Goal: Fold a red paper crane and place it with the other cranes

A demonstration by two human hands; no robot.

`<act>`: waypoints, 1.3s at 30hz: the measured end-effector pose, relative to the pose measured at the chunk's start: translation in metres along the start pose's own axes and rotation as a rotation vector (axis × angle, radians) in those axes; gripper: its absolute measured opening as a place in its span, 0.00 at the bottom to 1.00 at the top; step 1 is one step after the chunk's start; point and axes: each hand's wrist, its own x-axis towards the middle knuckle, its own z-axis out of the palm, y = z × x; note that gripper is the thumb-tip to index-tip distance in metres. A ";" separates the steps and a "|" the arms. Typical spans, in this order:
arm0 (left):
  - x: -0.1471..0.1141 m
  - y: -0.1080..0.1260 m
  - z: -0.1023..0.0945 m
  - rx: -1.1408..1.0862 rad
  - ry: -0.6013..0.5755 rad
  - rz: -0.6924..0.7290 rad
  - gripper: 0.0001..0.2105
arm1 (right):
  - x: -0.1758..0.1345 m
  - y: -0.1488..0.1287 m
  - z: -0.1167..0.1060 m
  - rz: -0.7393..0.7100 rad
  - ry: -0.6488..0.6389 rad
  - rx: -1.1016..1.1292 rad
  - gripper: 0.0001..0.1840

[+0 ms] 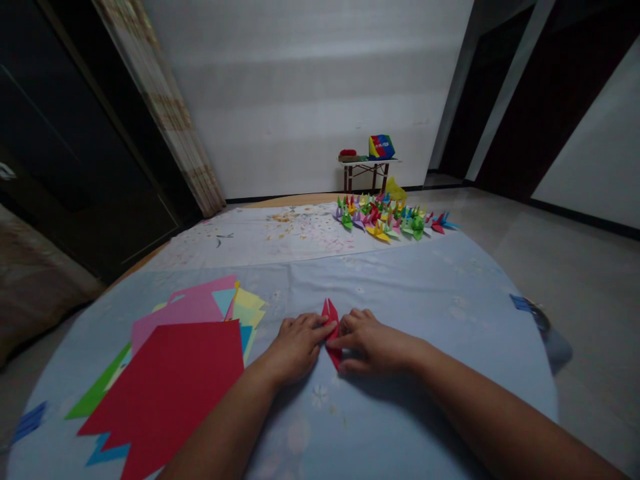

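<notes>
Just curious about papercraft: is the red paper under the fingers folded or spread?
Folded: the red paper, touched by the left hand and right hand, shows as a narrow, pointed shape.

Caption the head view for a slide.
Left hand and right hand on folded red paper, colored sheets alongside, paper cranes beyond.

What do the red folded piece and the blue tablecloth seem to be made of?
Red folded piece: probably matte paper, from its straight edges and sharp tip. Blue tablecloth: perhaps dull fabric, as it shows soft wrinkles; its weave is not visible.
</notes>
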 end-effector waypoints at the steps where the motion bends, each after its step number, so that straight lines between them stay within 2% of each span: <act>1: 0.000 0.000 0.001 0.006 0.000 -0.004 0.26 | 0.001 0.000 0.002 -0.006 -0.015 -0.023 0.20; 6: 0.001 0.002 0.000 0.053 -0.047 -0.033 0.26 | -0.003 -0.005 0.003 -0.042 -0.058 -0.062 0.18; 11: 0.002 0.006 -0.003 0.068 -0.073 -0.036 0.25 | -0.009 -0.001 -0.005 -0.092 -0.133 0.131 0.14; 15: 0.003 0.011 -0.003 0.096 -0.060 -0.059 0.24 | -0.007 0.014 -0.002 0.007 0.047 0.165 0.15; 17: 0.002 0.013 -0.003 0.106 -0.056 -0.079 0.25 | -0.005 0.020 0.001 0.053 0.075 0.126 0.15; 24: 0.000 0.016 -0.002 0.067 -0.014 -0.090 0.28 | -0.007 0.016 0.005 -0.027 -0.025 0.031 0.10; 28: -0.001 0.015 0.000 0.068 -0.010 -0.086 0.30 | -0.007 0.015 0.002 -0.049 -0.059 0.071 0.10; 32: -0.001 0.015 0.002 0.066 0.011 -0.077 0.30 | -0.004 0.023 0.002 0.006 0.039 0.165 0.15; 36: 0.000 0.011 0.007 0.012 0.101 -0.040 0.30 | 0.000 0.029 0.004 0.030 0.142 0.198 0.24; 39: 0.002 0.003 0.011 -0.071 0.160 -0.005 0.30 | 0.003 0.029 0.005 0.024 0.176 0.198 0.19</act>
